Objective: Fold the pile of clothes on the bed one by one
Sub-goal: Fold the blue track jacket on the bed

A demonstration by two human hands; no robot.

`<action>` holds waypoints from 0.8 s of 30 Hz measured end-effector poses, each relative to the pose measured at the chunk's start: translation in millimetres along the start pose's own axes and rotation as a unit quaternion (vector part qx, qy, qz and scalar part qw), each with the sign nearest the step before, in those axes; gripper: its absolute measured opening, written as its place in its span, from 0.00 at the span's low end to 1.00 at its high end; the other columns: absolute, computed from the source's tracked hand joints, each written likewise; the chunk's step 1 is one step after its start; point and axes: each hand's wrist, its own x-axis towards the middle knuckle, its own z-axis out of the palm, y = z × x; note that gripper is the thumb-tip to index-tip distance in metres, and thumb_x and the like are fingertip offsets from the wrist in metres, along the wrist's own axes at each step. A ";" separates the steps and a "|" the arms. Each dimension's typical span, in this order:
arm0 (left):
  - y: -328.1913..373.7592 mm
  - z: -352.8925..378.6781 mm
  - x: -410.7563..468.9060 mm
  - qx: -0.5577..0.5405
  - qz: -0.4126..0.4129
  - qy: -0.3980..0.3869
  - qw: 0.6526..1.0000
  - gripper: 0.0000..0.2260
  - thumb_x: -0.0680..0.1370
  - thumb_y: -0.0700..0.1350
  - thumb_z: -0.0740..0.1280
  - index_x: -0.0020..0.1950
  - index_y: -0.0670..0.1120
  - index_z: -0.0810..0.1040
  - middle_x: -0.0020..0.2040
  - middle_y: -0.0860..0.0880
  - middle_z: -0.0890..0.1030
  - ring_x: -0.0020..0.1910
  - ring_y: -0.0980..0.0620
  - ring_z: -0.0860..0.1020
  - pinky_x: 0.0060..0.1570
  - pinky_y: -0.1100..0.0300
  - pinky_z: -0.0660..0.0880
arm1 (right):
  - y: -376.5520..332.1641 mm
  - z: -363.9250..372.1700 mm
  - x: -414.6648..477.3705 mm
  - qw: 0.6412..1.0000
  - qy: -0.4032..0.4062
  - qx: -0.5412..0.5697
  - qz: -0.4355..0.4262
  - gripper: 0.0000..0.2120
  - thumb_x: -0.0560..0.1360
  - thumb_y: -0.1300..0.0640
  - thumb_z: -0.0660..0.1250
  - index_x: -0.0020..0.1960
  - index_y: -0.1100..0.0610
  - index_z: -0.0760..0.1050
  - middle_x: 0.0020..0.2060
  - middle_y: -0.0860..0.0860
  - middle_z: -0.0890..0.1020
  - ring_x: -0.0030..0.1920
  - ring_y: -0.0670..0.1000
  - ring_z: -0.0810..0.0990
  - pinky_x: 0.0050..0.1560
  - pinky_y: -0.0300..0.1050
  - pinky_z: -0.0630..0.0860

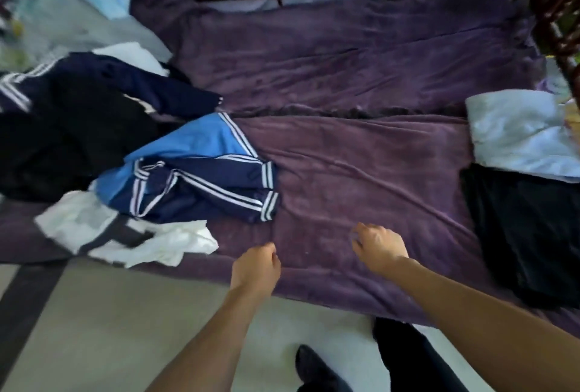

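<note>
The pile of clothes (201, 172) lay unfolded on the purple bed (345, 77). Just right of the pile, at the bed's near edge, the left hand (255, 269) was clenched on nothing. Farther right of the pile, the right hand (378, 249) had its fingers (361, 231) loosely bent, grasping nothing. Folded garments (518, 134) lay far right of the pile.

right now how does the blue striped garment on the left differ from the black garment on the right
The blue striped garment lies crumpled among other clothes; the black garment lies flat, folded. The blue striped garment is light blue and navy with white stripes; the black garment is plain. Both rest on the purple blanket.
</note>
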 end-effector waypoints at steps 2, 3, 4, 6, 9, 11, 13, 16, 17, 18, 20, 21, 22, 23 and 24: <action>-37.8 -13.5 -16.5 -0.012 -0.024 0.005 1.000 0.08 0.78 0.48 0.59 0.49 0.48 0.75 0.47 0.47 0.83 0.50 0.43 0.80 0.44 0.54 0.74 | -41.3 -3.3 -0.5 1.000 -0.002 -0.003 -0.021 0.13 0.77 0.49 0.59 0.58 0.50 0.75 0.55 0.51 0.82 0.54 0.58 0.80 0.49 0.47 0.74; -54.7 -19.3 -22.9 -0.023 -0.035 0.006 0.999 0.08 0.78 0.48 0.59 0.50 0.48 0.75 0.48 0.47 0.83 0.51 0.44 0.80 0.46 0.54 0.74 | -60.2 -5.3 0.5 1.000 -0.004 -0.004 -0.031 0.13 0.77 0.49 0.59 0.59 0.49 0.75 0.55 0.51 0.82 0.54 0.58 0.80 0.50 0.47 0.74; -69.8 -24.6 -28.3 -0.034 -0.047 0.007 0.998 0.09 0.78 0.48 0.58 0.51 0.48 0.76 0.49 0.48 0.83 0.52 0.44 0.80 0.47 0.55 0.74 | -77.6 -7.3 2.8 0.999 -0.006 -0.005 -0.041 0.13 0.77 0.48 0.59 0.59 0.48 0.75 0.56 0.51 0.82 0.55 0.58 0.80 0.51 0.47 0.74; -94.9 -34.5 -36.3 -0.050 -0.072 0.008 0.996 0.11 0.78 0.48 0.58 0.55 0.50 0.78 0.52 0.49 0.83 0.54 0.46 0.80 0.49 0.56 0.74 | -106.3 -9.9 9.8 0.998 -0.013 -0.008 -0.057 0.12 0.77 0.48 0.60 0.59 0.47 0.76 0.55 0.51 0.82 0.55 0.58 0.80 0.51 0.47 0.74; -129.2 -49.2 -41.2 -0.049 -0.105 0.009 0.993 0.11 0.78 0.48 0.58 0.57 0.51 0.77 0.53 0.50 0.82 0.54 0.47 0.80 0.49 0.58 0.73 | -144.3 -10.1 27.0 0.997 -0.023 -0.013 -0.071 0.11 0.77 0.49 0.61 0.57 0.48 0.76 0.55 0.52 0.82 0.55 0.58 0.80 0.50 0.47 0.74; -153.8 -59.4 -37.9 -0.042 -0.123 0.008 0.991 0.10 0.78 0.49 0.59 0.56 0.51 0.76 0.53 0.50 0.82 0.53 0.47 0.79 0.47 0.58 0.73 | -169.8 -7.0 42.4 0.997 -0.029 -0.013 -0.076 0.12 0.77 0.49 0.60 0.57 0.50 0.76 0.54 0.52 0.82 0.54 0.58 0.80 0.50 0.47 0.74; -179.5 -71.2 -28.5 -0.034 -0.138 0.004 0.990 0.10 0.78 0.48 0.59 0.56 0.51 0.76 0.53 0.49 0.82 0.54 0.47 0.79 0.48 0.57 0.73 | -195.3 -1.5 61.4 0.996 -0.038 -0.012 -0.084 0.10 0.76 0.50 0.60 0.55 0.50 0.76 0.53 0.53 0.82 0.53 0.59 0.80 0.48 0.46 0.73; -220.0 -90.6 -1.3 -0.025 -0.151 -0.014 0.988 0.11 0.79 0.48 0.58 0.58 0.50 0.75 0.54 0.49 0.80 0.55 0.47 0.78 0.50 0.56 0.72 | -235.0 9.1 96.8 0.994 -0.064 -0.004 -0.088 0.11 0.76 0.50 0.60 0.56 0.48 0.76 0.54 0.52 0.82 0.54 0.57 0.80 0.48 0.46 0.72; -234.0 -97.3 11.0 -0.021 -0.156 -0.020 0.987 0.11 0.79 0.48 0.58 0.59 0.50 0.75 0.55 0.49 0.80 0.56 0.47 0.77 0.50 0.56 0.72 | -249.3 12.6 110.8 0.993 -0.074 0.001 -0.087 0.12 0.76 0.50 0.60 0.58 0.47 0.76 0.55 0.52 0.81 0.54 0.57 0.79 0.48 0.46 0.73; -248.4 -103.6 24.5 -0.020 -0.162 -0.025 0.986 0.11 0.79 0.48 0.58 0.59 0.50 0.75 0.56 0.49 0.80 0.56 0.47 0.77 0.51 0.56 0.72 | -264.8 16.4 126.5 0.993 -0.082 0.007 -0.088 0.13 0.76 0.49 0.60 0.59 0.47 0.76 0.56 0.52 0.81 0.55 0.57 0.79 0.49 0.46 0.73; -275.8 -113.9 54.3 -0.018 -0.170 -0.030 0.985 0.11 0.79 0.48 0.58 0.58 0.49 0.76 0.55 0.49 0.80 0.56 0.48 0.77 0.53 0.56 0.73 | -297.7 23.9 160.3 0.991 -0.094 0.014 -0.091 0.13 0.75 0.49 0.61 0.58 0.47 0.76 0.56 0.52 0.81 0.55 0.58 0.79 0.49 0.46 0.73; -288.2 -117.8 69.9 -0.016 -0.173 -0.035 0.984 0.11 0.79 0.48 0.58 0.57 0.49 0.76 0.55 0.49 0.80 0.56 0.48 0.77 0.53 0.56 0.73 | -315.5 26.9 177.6 0.990 -0.101 0.016 -0.093 0.12 0.75 0.50 0.61 0.57 0.47 0.77 0.56 0.52 0.81 0.55 0.58 0.79 0.49 0.46 0.72; -299.5 -121.1 85.5 -0.014 -0.179 -0.039 0.983 0.10 0.79 0.48 0.58 0.56 0.49 0.76 0.54 0.48 0.80 0.55 0.47 0.77 0.52 0.56 0.73 | -333.2 29.7 193.9 0.989 -0.111 0.019 -0.092 0.12 0.75 0.50 0.61 0.56 0.48 0.77 0.56 0.53 0.81 0.55 0.59 0.79 0.49 0.46 0.73; -309.5 -123.4 102.1 -0.015 -0.187 -0.040 0.981 0.10 0.79 0.48 0.58 0.56 0.48 0.76 0.54 0.48 0.80 0.55 0.47 0.77 0.50 0.56 0.72 | -350.0 32.0 209.0 0.988 -0.123 0.022 -0.090 0.12 0.75 0.50 0.61 0.57 0.49 0.77 0.57 0.53 0.81 0.56 0.59 0.78 0.50 0.47 0.73; -318.6 -124.7 119.8 -0.018 -0.193 -0.038 0.980 0.10 0.80 0.49 0.58 0.56 0.48 0.75 0.54 0.47 0.79 0.54 0.46 0.77 0.49 0.55 0.72 | -365.5 34.2 223.5 0.987 -0.131 0.024 -0.089 0.13 0.76 0.50 0.61 0.58 0.48 0.76 0.57 0.53 0.81 0.57 0.59 0.78 0.51 0.47 0.73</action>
